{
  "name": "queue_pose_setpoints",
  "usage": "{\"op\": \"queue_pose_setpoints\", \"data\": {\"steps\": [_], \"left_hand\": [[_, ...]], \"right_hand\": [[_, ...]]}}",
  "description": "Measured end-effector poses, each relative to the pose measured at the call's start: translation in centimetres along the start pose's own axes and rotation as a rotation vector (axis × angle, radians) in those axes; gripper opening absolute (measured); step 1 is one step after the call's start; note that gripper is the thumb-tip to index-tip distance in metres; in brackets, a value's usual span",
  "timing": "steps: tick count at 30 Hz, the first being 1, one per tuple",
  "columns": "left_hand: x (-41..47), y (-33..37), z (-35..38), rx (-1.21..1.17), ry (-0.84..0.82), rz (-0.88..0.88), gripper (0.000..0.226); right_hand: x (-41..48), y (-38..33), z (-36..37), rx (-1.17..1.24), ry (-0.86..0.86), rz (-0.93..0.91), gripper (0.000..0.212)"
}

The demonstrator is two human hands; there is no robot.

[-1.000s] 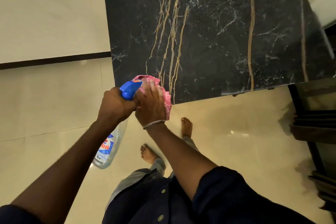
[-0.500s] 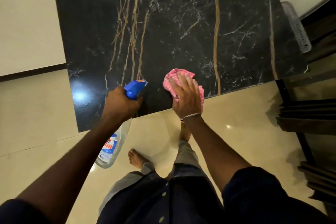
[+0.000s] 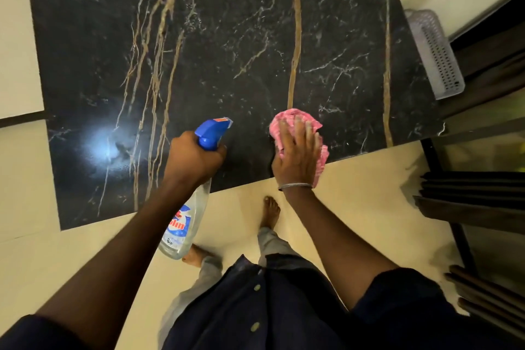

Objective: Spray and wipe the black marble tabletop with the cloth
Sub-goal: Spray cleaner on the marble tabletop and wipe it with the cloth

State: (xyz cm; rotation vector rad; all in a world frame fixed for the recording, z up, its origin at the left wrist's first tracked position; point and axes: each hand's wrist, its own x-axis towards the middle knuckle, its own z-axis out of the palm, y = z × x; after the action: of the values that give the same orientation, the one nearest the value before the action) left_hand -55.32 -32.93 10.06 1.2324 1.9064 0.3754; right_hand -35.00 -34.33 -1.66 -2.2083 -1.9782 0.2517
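Two bare feet (image 3: 270, 212) nearest, on cream floor tiles (image 3: 369, 179). Left hand (image 3: 193, 160) curled tight round neck of spray bottle (image 3: 181, 224); blue nozzle points over near table edge, clear body hangs below it. Right hand (image 3: 298, 156) flat, fingers spread, pressing pink cloth (image 3: 295, 118) onto black marble tabletop (image 3: 241, 37) just inside near edge. Light glare (image 3: 105, 145) on marble left of bottle. Perforated plastic basket (image 3: 434, 54) beside far right edge.

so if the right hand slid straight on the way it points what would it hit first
Nothing, as far as this view shows: the right hand, flat on the cloth, points across the tabletop, with only bare marble ahead to its far edge. The basket sits off to the right.
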Motion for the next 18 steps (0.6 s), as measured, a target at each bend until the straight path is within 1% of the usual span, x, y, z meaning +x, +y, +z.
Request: {"op": "queue_pose_setpoints", "data": {"steps": [5, 7, 10, 13, 15, 18], "left_hand": [[-0.8, 1.0, 0.7, -0.016, 0.07, -0.018, 0.019], [-1.1, 1.3, 0.8, -0.016, 0.096, -0.007, 0.02], [-1.1, 1.7, 1.2, 0.023, 0.094, -0.009, 0.019], [-0.5, 2.7, 2.2, 0.048, 0.05, -0.049, 0.027], [0.0, 3.8, 3.1, 0.054, 0.027, -0.066, 0.031], [0.7, 5.5, 4.7, 0.061, -0.025, -0.049, 0.029]], "right_hand": [[-2.6, -6.9, 0.9, 0.093, -0.101, -0.275, 0.059], [-3.0, -8.6, 1.0, 0.109, -0.145, -0.328, 0.06], [-2.9, -7.9, 0.6, 0.087, -0.126, -0.432, 0.061], [-2.0, -4.7, -0.1, 0.065, -0.117, -0.603, 0.052], [-0.9, -1.5, -0.3, 0.046, -0.122, -0.582, 0.048], [0.6, 3.9, -1.1, 0.018, -0.103, -0.443, 0.058]]}}
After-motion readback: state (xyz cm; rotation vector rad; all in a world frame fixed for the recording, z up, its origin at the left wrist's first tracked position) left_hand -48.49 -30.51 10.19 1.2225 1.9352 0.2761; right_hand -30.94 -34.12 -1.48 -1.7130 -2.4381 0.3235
